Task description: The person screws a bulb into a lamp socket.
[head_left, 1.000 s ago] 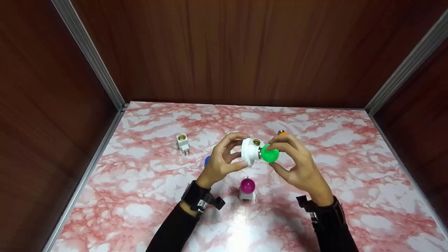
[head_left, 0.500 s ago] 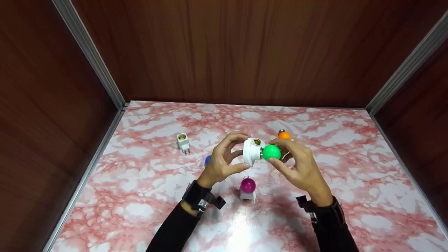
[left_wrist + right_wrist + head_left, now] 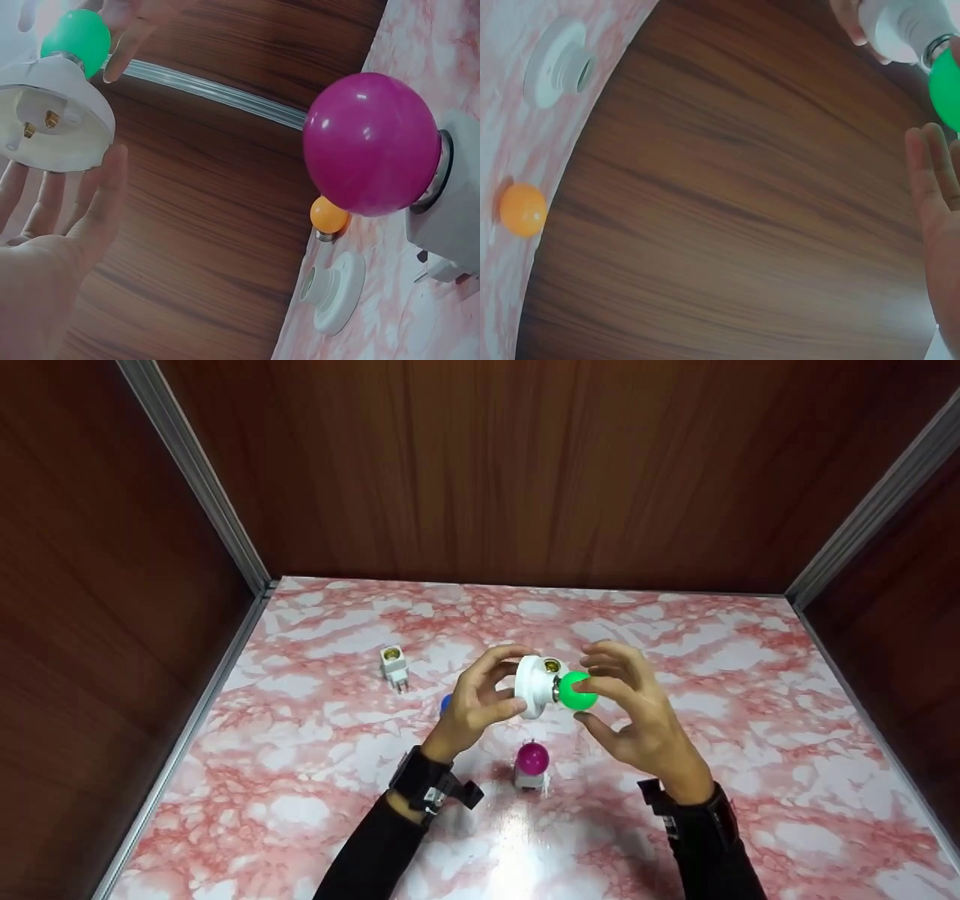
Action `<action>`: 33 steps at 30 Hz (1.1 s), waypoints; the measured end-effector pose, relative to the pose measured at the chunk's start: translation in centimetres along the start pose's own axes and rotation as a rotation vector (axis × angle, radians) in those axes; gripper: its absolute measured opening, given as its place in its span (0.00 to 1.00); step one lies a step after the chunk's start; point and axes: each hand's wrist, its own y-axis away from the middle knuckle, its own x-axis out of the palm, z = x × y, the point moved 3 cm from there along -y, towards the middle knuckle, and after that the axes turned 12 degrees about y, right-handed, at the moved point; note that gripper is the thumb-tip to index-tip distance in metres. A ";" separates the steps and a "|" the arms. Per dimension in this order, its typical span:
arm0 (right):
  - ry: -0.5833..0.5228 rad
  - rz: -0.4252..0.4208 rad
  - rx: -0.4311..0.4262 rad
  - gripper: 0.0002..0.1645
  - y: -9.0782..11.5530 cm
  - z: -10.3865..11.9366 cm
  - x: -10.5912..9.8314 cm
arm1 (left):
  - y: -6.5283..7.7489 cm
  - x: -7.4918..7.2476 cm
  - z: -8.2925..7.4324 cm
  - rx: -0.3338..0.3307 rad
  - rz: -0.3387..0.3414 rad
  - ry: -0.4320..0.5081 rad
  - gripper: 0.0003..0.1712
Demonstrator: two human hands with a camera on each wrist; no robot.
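Observation:
My left hand (image 3: 471,697) grips a white lamp holder (image 3: 534,682) by its round base, off the table. A brass-lined socket opening shows on its upper side. A green light bulb (image 3: 576,691) sits at another socket of the holder, with some metal of its cap visible. My right hand (image 3: 637,705) curves its index finger over the bulb, the tip against it. The thumb lies just under the bulb, and the other fingers are spread away. Two brass screws show on the holder's hollow underside in the left wrist view, where the green bulb (image 3: 79,41) stands above.
A magenta bulb (image 3: 532,758) stands in a white plug-in socket (image 3: 529,781). Another white plug-in socket (image 3: 394,664) lies at the left. A blue object (image 3: 446,703) is partly hidden. Wrist views show an orange bulb (image 3: 523,210) and a round white lamp holder (image 3: 555,64) on the marbled table.
The right hand's fingers have shifted round the green bulb: the thumb was against it half a second ago, and now the index finger is. The orange bulb has become hidden in the head view.

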 end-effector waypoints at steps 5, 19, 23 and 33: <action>0.032 0.019 -0.012 0.22 -0.1 0.2 0.3 | 0.0 0.0 0.0 -0.025 -0.008 -0.006 0.42; 0.069 0.008 -0.026 0.20 -0.2 0.2 0.3 | 0.0 0.1 0.0 0.012 0.006 -0.007 0.46; 0.039 0.023 -0.002 0.22 -0.1 0.1 0.3 | 0.0 0.0 0.0 0.029 0.013 -0.012 0.44; 0.002 0.038 0.098 0.27 0.0 -0.3 0.0 | 0.1 -0.1 -0.3 0.084 0.030 -0.090 0.41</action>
